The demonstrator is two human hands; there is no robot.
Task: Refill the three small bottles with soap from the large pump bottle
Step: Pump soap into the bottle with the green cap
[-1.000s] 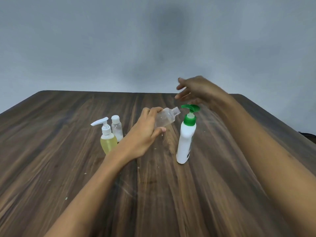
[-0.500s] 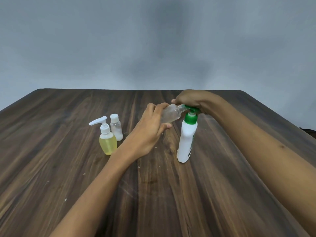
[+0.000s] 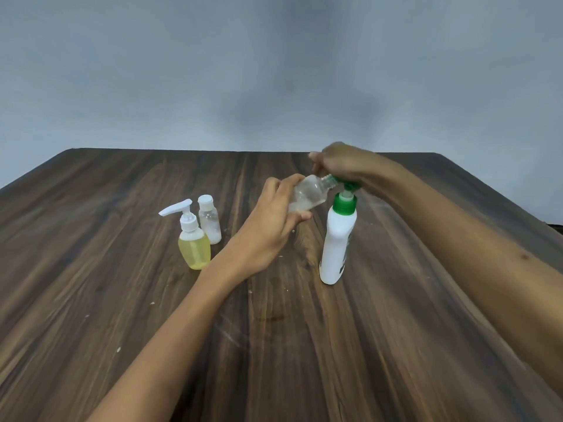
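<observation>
A tall white pump bottle [image 3: 336, 245] with a green collar stands upright at the table's middle right. My right hand [image 3: 341, 162] lies curled over its green pump head. My left hand [image 3: 271, 226] grips a small clear uncapped bottle [image 3: 307, 193], tilted with its threaded neck at the pump spout. To the left stand a small yellow pump bottle [image 3: 194, 248] and, just behind it, a small clear bottle with a white cap [image 3: 209, 222].
The dark wood table [image 3: 122, 300] stretches wide on all sides, with its far edge against a grey wall. Small white specks lie scattered on the wood near the bottles.
My right hand came down from above onto the green pump head. My left hand raised the clear bottle's neck up to the spout.
</observation>
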